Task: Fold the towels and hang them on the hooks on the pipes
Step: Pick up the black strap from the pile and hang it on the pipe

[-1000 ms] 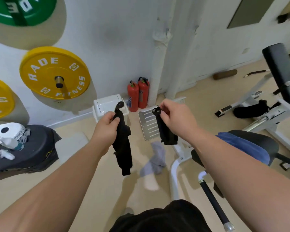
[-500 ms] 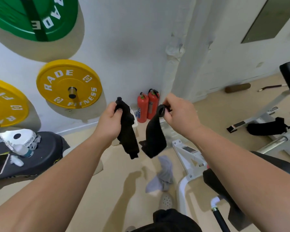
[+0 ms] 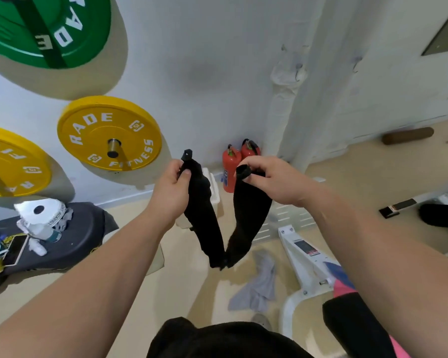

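Observation:
I hold a black towel (image 3: 204, 220) up in front of me. My left hand (image 3: 172, 192) pinches its left top corner, where a small loop sticks up. My right hand (image 3: 272, 180) pinches the right top corner with its own loop. The cloth sags between the hands in a V, its lowest point near the middle of the view. A grey towel (image 3: 259, 285) lies crumpled on the floor below. White wrapped pipes (image 3: 286, 107) run up the wall corner behind; no hook shows on them.
Yellow weight plates (image 3: 109, 133) and a green one (image 3: 49, 27) hang on the left wall. Two red fire extinguishers (image 3: 237, 164) stand at the wall's foot. A black pad (image 3: 70, 239) with clutter lies left. A white bench frame (image 3: 305, 254) stands right.
Both hands have risen and come level, and the view has tilted up toward the wall. The towel's two halves now hang joined at the bottom in a V.

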The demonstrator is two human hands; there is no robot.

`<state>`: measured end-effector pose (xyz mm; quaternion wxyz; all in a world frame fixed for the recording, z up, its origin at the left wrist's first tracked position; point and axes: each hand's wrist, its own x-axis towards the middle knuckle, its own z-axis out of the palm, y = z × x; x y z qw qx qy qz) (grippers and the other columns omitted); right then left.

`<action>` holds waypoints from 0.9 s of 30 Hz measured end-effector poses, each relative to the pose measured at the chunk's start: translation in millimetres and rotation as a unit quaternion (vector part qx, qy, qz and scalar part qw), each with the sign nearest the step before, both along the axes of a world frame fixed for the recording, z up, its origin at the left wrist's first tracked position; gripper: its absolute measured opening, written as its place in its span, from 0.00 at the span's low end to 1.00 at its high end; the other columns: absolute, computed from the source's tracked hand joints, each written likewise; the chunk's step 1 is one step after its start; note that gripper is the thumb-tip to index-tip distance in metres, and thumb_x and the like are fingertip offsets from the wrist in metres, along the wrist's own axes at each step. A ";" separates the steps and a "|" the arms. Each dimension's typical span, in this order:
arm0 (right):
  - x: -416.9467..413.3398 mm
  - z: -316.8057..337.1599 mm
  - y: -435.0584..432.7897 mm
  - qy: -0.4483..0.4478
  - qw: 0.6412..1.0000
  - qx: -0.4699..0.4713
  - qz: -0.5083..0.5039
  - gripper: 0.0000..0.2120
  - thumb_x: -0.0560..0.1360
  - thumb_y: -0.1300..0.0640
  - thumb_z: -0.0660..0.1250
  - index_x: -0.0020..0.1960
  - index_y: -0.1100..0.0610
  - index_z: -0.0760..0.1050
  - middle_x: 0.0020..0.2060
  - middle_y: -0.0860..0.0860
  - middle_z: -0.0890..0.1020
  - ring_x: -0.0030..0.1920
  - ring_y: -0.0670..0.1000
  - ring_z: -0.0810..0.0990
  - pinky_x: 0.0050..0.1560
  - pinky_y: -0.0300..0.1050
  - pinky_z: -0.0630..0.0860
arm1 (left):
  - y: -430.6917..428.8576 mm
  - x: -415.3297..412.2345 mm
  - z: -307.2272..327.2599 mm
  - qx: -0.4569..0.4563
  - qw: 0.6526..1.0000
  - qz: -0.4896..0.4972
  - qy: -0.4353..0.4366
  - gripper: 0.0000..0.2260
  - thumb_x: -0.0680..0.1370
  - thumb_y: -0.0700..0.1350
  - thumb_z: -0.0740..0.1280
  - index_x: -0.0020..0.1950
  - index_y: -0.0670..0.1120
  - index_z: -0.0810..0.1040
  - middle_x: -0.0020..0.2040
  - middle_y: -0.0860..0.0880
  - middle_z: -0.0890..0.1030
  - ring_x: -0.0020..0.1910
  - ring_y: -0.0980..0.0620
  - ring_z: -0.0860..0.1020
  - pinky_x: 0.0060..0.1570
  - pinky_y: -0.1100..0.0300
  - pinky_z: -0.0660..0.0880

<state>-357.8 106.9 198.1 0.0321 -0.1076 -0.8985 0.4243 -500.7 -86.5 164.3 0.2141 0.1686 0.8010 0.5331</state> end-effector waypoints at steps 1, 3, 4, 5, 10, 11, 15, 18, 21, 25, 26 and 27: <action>-4.7 0.1 5.1 -0.012 1.000 -0.011 0.003 0.05 0.81 0.58 0.66 0.54 0.53 0.80 0.46 0.51 0.82 0.49 0.50 0.80 0.54 0.45 0.76 | 4.9 -5.4 0.4 0.004 1.000 0.002 -0.007 0.07 0.85 0.45 0.57 0.55 0.48 0.75 0.47 0.49 0.82 0.46 0.55 0.81 0.40 0.62 0.76; -14.8 2.7 9.6 -0.045 0.998 -0.036 0.018 0.05 0.81 0.55 0.66 0.54 0.52 0.81 0.48 0.54 0.83 0.50 0.54 0.81 0.57 0.52 0.77 | 13.4 -20.2 1.4 0.017 1.000 -0.006 -0.017 0.07 0.86 0.44 0.57 0.57 0.46 0.74 0.47 0.50 0.83 0.43 0.59 0.83 0.36 0.68 0.76; -20.9 5.3 9.3 -0.062 0.996 -0.052 0.031 0.05 0.81 0.54 0.67 0.54 0.51 0.81 0.48 0.55 0.83 0.50 0.55 0.82 0.57 0.52 0.77 | 17.5 -29.6 2.1 0.026 0.999 -0.014 -0.022 0.08 0.86 0.43 0.57 0.58 0.45 0.74 0.48 0.49 0.83 0.43 0.59 0.83 0.37 0.68 0.77; -27.5 8.6 8.0 -0.075 0.994 -0.064 0.044 0.05 0.81 0.54 0.68 0.53 0.52 0.82 0.47 0.55 0.84 0.48 0.53 0.82 0.55 0.49 0.77 | 21.7 -39.4 4.0 0.035 0.999 -0.026 -0.025 0.08 0.86 0.43 0.57 0.58 0.45 0.75 0.49 0.48 0.84 0.46 0.58 0.84 0.40 0.66 0.79; -64.4 31.0 -3.1 -0.064 0.994 -0.085 0.022 0.06 0.77 0.56 0.72 0.43 0.48 0.82 0.35 0.42 0.80 0.38 0.40 0.76 0.44 0.33 0.71 | 41.7 -82.3 17.9 0.076 0.990 -0.102 -0.058 0.09 0.86 0.43 0.59 0.58 0.51 0.78 0.50 0.54 0.85 0.52 0.57 0.82 0.51 0.61 0.77; -71.2 35.8 -5.3 -0.057 0.994 -0.096 0.008 0.06 0.77 0.56 0.73 0.43 0.46 0.82 0.35 0.42 0.80 0.38 0.40 0.76 0.44 0.33 0.72 | 44.8 -87.1 22.0 0.085 0.987 -0.121 -0.069 0.09 0.85 0.43 0.59 0.56 0.53 0.78 0.46 0.59 0.85 0.49 0.61 0.82 0.49 0.64 0.76; -91.9 46.8 -8.7 0.003 0.986 -0.148 -0.076 0.07 0.76 0.60 0.73 0.42 0.51 0.81 0.31 0.41 0.79 0.35 0.41 0.76 0.40 0.33 0.71 | 56.7 -99.2 31.5 0.123 0.967 -0.183 -0.125 0.10 0.85 0.42 0.61 0.50 0.50 0.80 0.47 0.50 0.85 0.47 0.52 0.81 0.51 0.55 0.75; -98.7 47.3 -9.3 0.056 0.980 -0.134 -0.139 0.05 0.74 0.61 0.76 0.41 0.54 0.81 0.31 0.44 0.79 0.34 0.44 0.76 0.38 0.36 0.72 | 61.8 -98.1 35.6 0.161 0.950 -0.194 -0.185 0.08 0.83 0.42 0.63 0.51 0.48 0.83 0.48 0.40 0.81 0.47 0.43 0.76 0.45 0.49 0.70; -99.3 46.0 -11.7 0.110 0.970 -0.088 -0.196 0.05 0.72 0.62 0.77 0.41 0.57 0.82 0.31 0.45 0.79 0.33 0.40 0.76 0.38 0.31 0.71 | 64.0 -92.6 34.6 0.179 0.933 -0.212 -0.230 0.10 0.83 0.42 0.62 0.58 0.42 0.81 0.50 0.40 0.79 0.50 0.43 0.72 0.40 0.54 0.65; -96.4 39.8 -9.7 0.173 0.956 -0.027 -0.235 0.09 0.69 0.60 0.80 0.40 0.49 0.82 0.38 0.49 0.79 0.39 0.40 0.76 0.44 0.31 0.71 | 67.7 -80.9 40.4 0.187 0.928 -0.209 -0.243 0.13 0.85 0.41 0.60 0.57 0.47 0.84 0.48 0.44 0.82 0.50 0.44 0.75 0.40 0.55 0.67; -95.6 38.6 -8.6 0.184 0.952 -0.027 -0.244 0.10 0.68 0.60 0.80 0.39 0.48 0.82 0.39 0.50 0.79 0.40 0.41 0.76 0.44 0.32 0.71 | 69.1 -77.4 43.1 0.184 0.930 -0.210 -0.239 0.13 0.85 0.42 0.59 0.57 0.47 0.84 0.48 0.44 0.82 0.48 0.44 0.76 0.40 0.56 0.67; -94.6 38.2 -7.6 0.190 0.948 -0.035 -0.252 0.11 0.68 0.60 0.80 0.38 0.47 0.82 0.40 0.51 0.78 0.40 0.42 0.76 0.45 0.33 0.71 | 70.0 -74.1 46.0 0.178 0.932 -0.213 -0.235 0.12 0.85 0.43 0.59 0.59 0.45 0.83 0.48 0.44 0.83 0.48 0.45 0.77 0.40 0.56 0.68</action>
